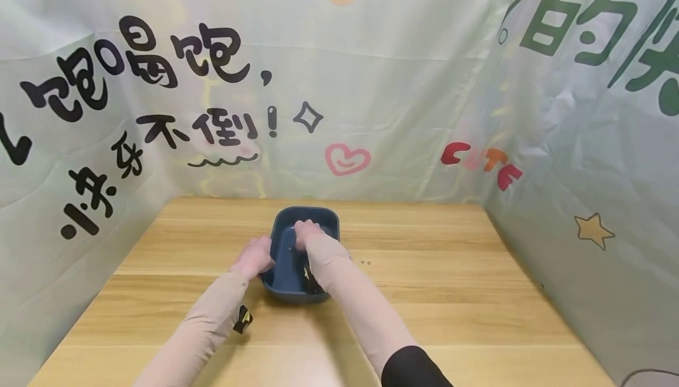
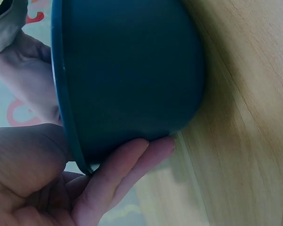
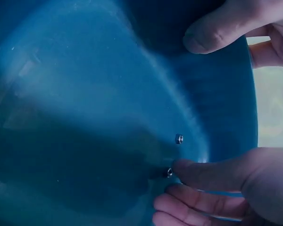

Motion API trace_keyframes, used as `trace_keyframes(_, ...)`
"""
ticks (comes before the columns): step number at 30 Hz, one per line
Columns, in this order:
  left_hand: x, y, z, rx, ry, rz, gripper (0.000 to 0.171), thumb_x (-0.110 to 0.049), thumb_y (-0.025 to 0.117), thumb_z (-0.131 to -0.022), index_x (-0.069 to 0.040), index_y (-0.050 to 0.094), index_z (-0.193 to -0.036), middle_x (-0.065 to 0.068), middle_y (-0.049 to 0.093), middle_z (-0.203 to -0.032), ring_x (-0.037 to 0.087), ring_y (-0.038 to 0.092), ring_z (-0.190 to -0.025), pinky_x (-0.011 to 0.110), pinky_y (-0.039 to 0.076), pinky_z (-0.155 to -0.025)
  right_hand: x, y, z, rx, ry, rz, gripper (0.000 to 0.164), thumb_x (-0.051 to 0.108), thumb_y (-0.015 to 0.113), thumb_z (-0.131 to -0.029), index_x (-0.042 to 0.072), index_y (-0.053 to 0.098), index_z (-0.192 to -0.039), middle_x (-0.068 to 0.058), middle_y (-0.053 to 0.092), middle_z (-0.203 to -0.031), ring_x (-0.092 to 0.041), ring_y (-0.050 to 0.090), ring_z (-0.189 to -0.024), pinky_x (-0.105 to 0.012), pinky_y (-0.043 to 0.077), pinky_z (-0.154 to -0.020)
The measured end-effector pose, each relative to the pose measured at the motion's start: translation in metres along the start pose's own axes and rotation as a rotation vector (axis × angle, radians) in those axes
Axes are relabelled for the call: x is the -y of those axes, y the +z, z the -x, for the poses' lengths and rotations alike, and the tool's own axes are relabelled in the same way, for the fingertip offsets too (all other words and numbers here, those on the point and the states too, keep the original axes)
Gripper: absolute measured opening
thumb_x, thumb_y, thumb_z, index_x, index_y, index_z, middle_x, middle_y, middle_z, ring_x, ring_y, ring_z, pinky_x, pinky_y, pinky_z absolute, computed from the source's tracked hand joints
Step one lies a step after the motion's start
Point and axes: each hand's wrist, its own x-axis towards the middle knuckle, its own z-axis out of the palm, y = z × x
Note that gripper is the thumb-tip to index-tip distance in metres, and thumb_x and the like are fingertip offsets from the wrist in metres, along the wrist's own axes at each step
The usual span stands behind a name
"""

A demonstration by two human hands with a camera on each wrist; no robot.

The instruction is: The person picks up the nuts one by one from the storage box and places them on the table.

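A dark blue plastic basin (image 1: 289,269) stands on the wooden table. My left hand (image 1: 256,256) grips its left rim; in the left wrist view the thumb goes over the rim and the fingers lie along the outer wall. Inside the basin is my right hand (image 1: 307,234). Its thumb and fingertips come close together at a small metal nut (image 3: 169,173) near the basin floor; I cannot tell whether they pinch it. A second nut (image 3: 179,139) lies on the basin floor just beside the thumb.
Small metal pieces (image 1: 366,263) lie on the table (image 1: 435,281) right of the basin. Printed cloth (image 1: 403,110) walls enclose the back and both sides of the table. Dark wrist-worn devices (image 1: 243,319) sit beneath both forearms.
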Motion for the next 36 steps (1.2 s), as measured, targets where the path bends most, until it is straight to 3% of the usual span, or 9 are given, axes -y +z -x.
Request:
trace_keyframes(5, 0.001, 0.001, 0.000, -0.018, 0.011, -0.005, 0.014, 0.004, 0.058, -0.061, -0.001, 0.056, -0.074, 0.009, 0.056, -0.066, 0.018, 0.055, -0.050, 0.025, 0.046, -0.036, -0.001, 0.005, -0.006, 0.006, 0.004, 0.004, 0.025, 0.014, 0.057, -0.081, 0.012, 0.059, -0.106, -0.009, 0.060, -0.107, -0.025, 0.055, -0.092, -0.036, 0.047, -0.076)
trace_keyframes(13, 0.000, 0.002, 0.000, 0.016, -0.003, 0.008, 0.018, 0.005, 0.057, -0.064, 0.002, 0.057, -0.082, 0.010, 0.056, -0.068, 0.018, 0.055, -0.051, 0.024, 0.046, -0.037, -0.004, 0.008, -0.003, 0.013, 0.005, 0.004, 0.030, 0.016, 0.055, -0.083, 0.011, 0.056, -0.112, -0.012, 0.057, -0.116, -0.028, 0.054, -0.104, -0.039, 0.046, -0.088)
trace_keyframes(23, 0.000, 0.002, 0.000, 0.020, -0.014, 0.008, 0.015, 0.005, 0.057, -0.064, -0.001, 0.055, -0.078, 0.010, 0.055, -0.068, 0.018, 0.055, -0.051, 0.024, 0.046, -0.037, -0.006, 0.010, -0.010, 0.002, -0.001, -0.022, 0.026, 0.018, 0.055, -0.083, 0.011, 0.059, -0.107, -0.011, 0.059, -0.112, -0.028, 0.055, -0.099, -0.040, 0.047, -0.085)
trace_keyframes(30, 0.000, 0.001, 0.002, -0.001, 0.002, 0.000, 0.016, 0.005, 0.057, -0.061, -0.001, 0.055, -0.075, 0.009, 0.055, -0.066, 0.018, 0.055, -0.049, 0.025, 0.046, -0.036, -0.008, 0.013, -0.016, -0.032, 0.010, -0.024, 0.023, 0.010, 0.062, -0.075, 0.013, 0.061, -0.098, -0.009, 0.061, -0.104, -0.027, 0.056, -0.094, -0.038, 0.048, -0.077)
trace_keyframes(36, 0.000, 0.001, 0.003, -0.005, 0.015, -0.013, 0.017, 0.005, 0.059, -0.059, 0.000, 0.056, -0.075, 0.009, 0.055, -0.065, 0.018, 0.054, -0.051, 0.024, 0.045, -0.039, -0.008, 0.015, -0.017, -0.002, 0.012, -0.020, 0.026, 0.008, 0.059, -0.078, 0.013, 0.060, -0.103, -0.010, 0.059, -0.109, -0.026, 0.055, -0.095, -0.038, 0.047, -0.079)
